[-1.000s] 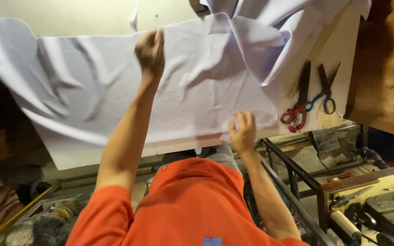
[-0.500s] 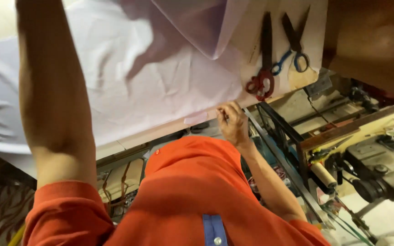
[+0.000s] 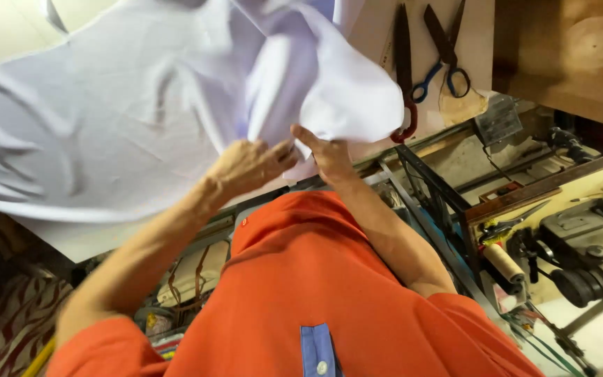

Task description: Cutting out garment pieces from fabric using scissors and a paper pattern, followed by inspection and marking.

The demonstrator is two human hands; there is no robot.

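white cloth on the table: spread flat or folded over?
Partly folded: the white cloth lies spread at left, while both hands gather a bunched fold.

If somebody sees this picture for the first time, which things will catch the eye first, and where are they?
First comes the big pale lilac cloth, spread across the upper left and bunched near the centre, where the left hand and the right hand pinch its folds. Below them, the orange shirt fills the bottom middle. At the upper right, two pairs of scissors lie on the white table: the red-handled scissors and the blue-handled scissors.
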